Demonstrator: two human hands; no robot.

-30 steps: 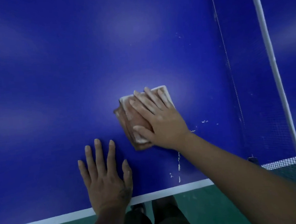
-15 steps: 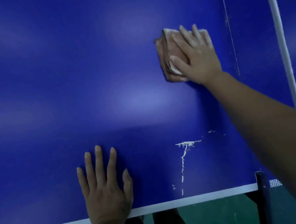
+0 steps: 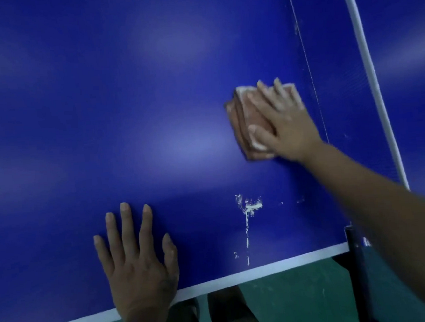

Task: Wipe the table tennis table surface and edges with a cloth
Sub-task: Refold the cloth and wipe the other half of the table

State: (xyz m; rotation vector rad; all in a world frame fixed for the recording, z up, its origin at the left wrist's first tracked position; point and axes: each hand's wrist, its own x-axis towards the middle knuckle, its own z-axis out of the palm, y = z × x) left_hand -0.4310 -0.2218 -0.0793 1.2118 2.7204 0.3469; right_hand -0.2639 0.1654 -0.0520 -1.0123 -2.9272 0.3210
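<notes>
From the head camera, the glossy blue table tennis table [image 3: 102, 105] filled nearly the whole view, with soft patches of reflected light across it. A folded, pinkish-brown cloth pad with pale edges [image 3: 250, 118] lay flat on the playing surface at the right of the view, close to the foot of the net but not touching it. The right hand [image 3: 287, 128] pressed down on top of the cloth, its fingers straight and slightly spread over the far part of the pad and its thumb laid across the near corner; nothing was curled or pinched. The left hand [image 3: 138, 269] rested palm down on the bare blue surface near the table's near edge, fingers straight and fanned apart, holding nothing, its heel reaching the white border line [image 3: 264, 270] that ran along that edge. Between the two hands, nearer the edge, a white dried streak with small splatters [image 3: 247, 223] marked the surface, well apart from the cloth. The dark mesh net [image 3: 340, 101] with its white top band [image 3: 371, 74] crossed the right side, ending at a black post clamp [image 3: 354, 249] on the table's edge. Below the edge showed a green floor [image 3: 291, 301] and the person's dark-clad legs [image 3: 227, 313].
</notes>
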